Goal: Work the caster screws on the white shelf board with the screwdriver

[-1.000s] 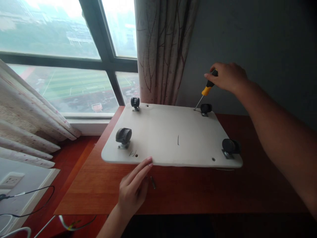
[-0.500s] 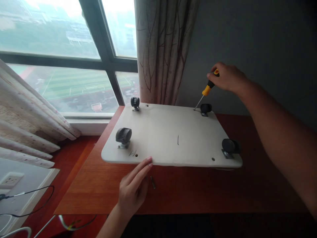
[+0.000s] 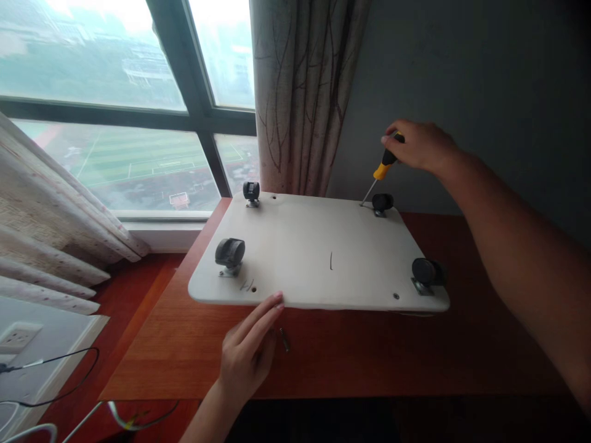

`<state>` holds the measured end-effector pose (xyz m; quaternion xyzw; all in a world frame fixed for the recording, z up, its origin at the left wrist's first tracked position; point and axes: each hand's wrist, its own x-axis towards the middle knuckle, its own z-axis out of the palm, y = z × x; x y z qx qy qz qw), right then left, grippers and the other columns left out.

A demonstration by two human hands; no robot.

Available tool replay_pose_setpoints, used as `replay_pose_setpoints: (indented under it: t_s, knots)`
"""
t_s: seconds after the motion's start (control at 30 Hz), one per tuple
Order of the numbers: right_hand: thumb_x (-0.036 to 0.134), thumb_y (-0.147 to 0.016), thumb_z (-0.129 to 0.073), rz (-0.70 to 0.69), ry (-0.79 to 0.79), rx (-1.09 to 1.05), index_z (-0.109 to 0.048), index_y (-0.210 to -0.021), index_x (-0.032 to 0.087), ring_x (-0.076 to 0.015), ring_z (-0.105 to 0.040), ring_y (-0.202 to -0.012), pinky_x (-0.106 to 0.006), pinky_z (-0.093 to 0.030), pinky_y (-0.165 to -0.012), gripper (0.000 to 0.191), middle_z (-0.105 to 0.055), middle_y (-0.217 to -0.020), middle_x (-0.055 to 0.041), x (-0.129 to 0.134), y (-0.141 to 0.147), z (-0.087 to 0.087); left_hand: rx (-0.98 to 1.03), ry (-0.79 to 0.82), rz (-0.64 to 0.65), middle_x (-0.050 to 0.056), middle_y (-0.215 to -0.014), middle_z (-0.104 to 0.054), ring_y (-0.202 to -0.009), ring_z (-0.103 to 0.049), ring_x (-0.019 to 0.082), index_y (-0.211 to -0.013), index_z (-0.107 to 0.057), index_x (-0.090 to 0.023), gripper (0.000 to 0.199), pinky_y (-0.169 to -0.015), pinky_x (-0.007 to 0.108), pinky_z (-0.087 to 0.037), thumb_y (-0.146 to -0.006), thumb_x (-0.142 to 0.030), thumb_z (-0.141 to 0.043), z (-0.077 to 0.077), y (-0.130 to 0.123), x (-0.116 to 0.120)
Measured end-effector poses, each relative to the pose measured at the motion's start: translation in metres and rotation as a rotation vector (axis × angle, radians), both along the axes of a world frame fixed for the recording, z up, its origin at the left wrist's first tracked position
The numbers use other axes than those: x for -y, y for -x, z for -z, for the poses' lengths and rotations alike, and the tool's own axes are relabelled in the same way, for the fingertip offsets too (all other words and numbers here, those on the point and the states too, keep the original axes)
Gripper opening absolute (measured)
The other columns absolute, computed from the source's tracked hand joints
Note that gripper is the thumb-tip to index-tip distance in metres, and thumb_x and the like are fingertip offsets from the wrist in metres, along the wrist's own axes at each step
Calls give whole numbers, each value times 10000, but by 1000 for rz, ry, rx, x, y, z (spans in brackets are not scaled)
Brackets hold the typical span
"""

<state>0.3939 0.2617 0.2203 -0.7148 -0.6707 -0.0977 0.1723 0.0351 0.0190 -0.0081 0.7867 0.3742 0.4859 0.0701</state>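
My right hand (image 3: 413,143) is closed around the yellow and black handle of a screwdriver (image 3: 380,169). The screwdriver leans, its tip in a hole near the far edge of a white board (image 3: 300,246), just left of a caster. Black casters stand up at the board's corners: far left (image 3: 251,192), near left (image 3: 229,255), far right (image 3: 382,203) and near right (image 3: 425,272). My left hand (image 3: 249,347) rests its outstretched fingertips on the board's near edge. A small metal screw (image 3: 284,339) lies on the table beside that hand.
The board lies on a reddish-brown wooden table (image 3: 184,351). Behind are a window (image 3: 152,154), a patterned curtain (image 3: 305,98) and a grey wall (image 3: 462,80). Cables (image 3: 60,363) and a wall socket (image 3: 21,337) are at lower left.
My right hand has shifted slightly, tilting the screwdriver handle a little left and down. The tip stays in the same hole. My left hand has not visibly moved.
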Motion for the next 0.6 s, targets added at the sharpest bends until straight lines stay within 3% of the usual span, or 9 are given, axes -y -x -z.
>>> replay_pose_setpoints:
  t_s: [0.17,0.33,0.43,0.6]
  knots:
    - [267,-808,-635,-120,97,-276,-567,-1367,257,-198,-633,-842,-332,-579,-641,563,-629,-1224,-99,-7,-11,2,1,-1,-5,121,-1380,-643,-1246,-645,218,-1349,-614,-159,518,-1039,308,-552,-881,51,-547,0,0,0]
    - [485,-858,-643,-22,-48,-4,-638,-1263,249,-224,-646,-819,-438,-548,-834,469,-688,-974,-72,-2,-10,6,-1,-6,-6,120,-1381,-643,-1248,-644,219,-1347,-617,-161,525,-1040,312,-556,-877,60,-539,0,-1,1]
    - [578,-851,-629,17,-78,56,-662,-1175,271,-260,-644,-888,-454,-523,-851,448,-693,-957,-72,1,-6,7,5,-5,-16,109,-1379,-645,-1239,-651,221,-1356,-612,-186,540,-1027,320,-569,-877,53,-540,-1,-1,1]
    - [396,-863,-626,-60,22,-168,-609,-1254,264,-237,-619,-915,-393,-564,-742,414,-639,-1154,-99,0,-7,6,3,3,-14,110,-1378,-647,-1236,-653,230,-1369,-602,-198,554,-1013,337,-582,-877,49,-539,-2,-2,1]
